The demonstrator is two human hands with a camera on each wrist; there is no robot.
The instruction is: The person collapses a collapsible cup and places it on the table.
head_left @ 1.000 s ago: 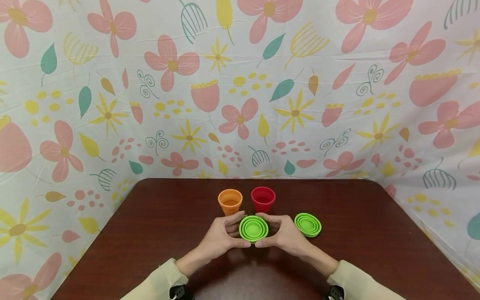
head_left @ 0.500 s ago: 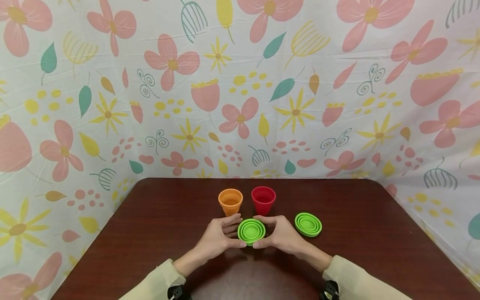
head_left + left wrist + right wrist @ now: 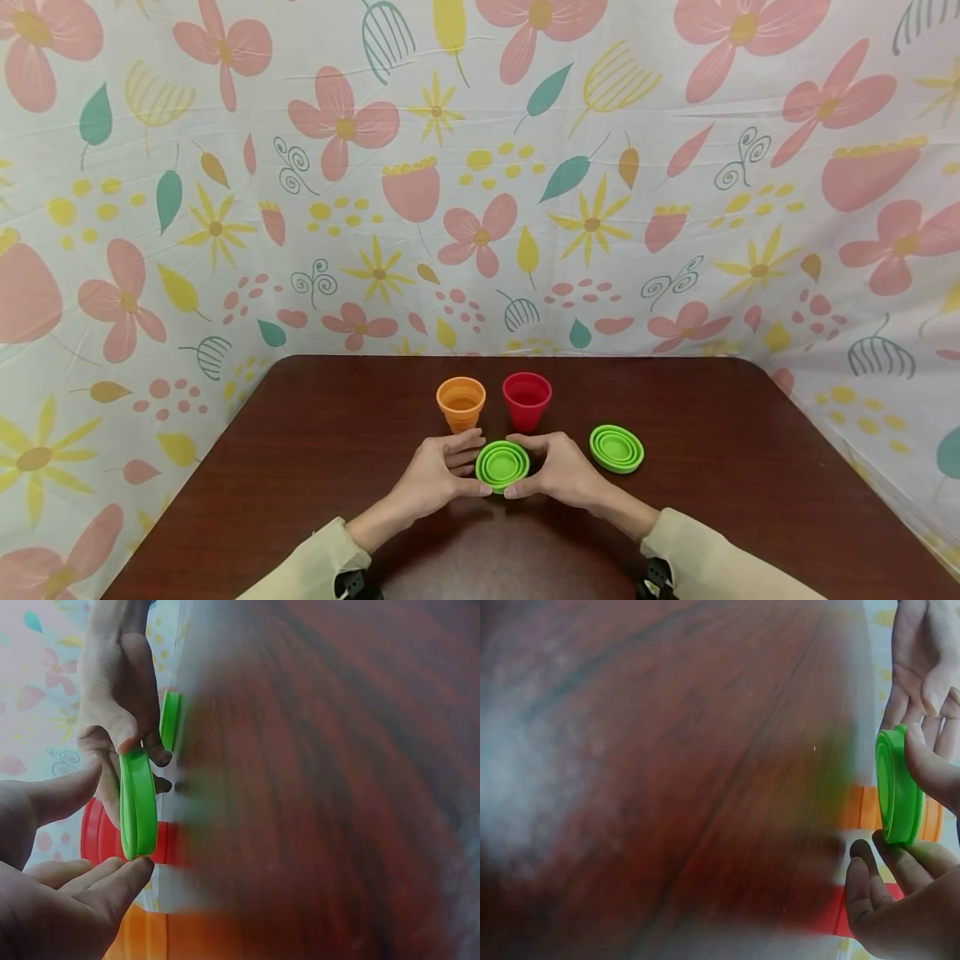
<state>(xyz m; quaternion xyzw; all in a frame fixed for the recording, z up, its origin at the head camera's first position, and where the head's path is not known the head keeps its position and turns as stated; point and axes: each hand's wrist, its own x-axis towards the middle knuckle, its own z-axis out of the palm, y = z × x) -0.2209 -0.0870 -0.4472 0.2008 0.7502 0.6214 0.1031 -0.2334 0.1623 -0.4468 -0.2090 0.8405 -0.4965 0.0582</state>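
Note:
A green collapsible cup [image 3: 502, 466], folded flat into rings, is held a little above the table between both hands. My right hand [image 3: 562, 471] pinches its rim, with the thumb [image 3: 924, 754] on one edge and fingers on the opposite one. The left hand [image 3: 431, 479] is cupped at the other side. In the left wrist view its fingertips [image 3: 139, 866] reach the cup's lower edge, while its thumb stands apart from it. Behind the hands stand an orange cup [image 3: 461, 402] and a red cup [image 3: 527, 402], both expanded and upright.
A second flattened green cup [image 3: 617, 449] lies on the dark brown table [image 3: 720, 500], right of the right hand. A flower-patterned cloth [image 3: 480, 167] hangs behind the table's far edge and along the sides.
Both hands and the green cup have moved slightly toward the person and a bit left, lowering a little. The other cups have stayed in place.

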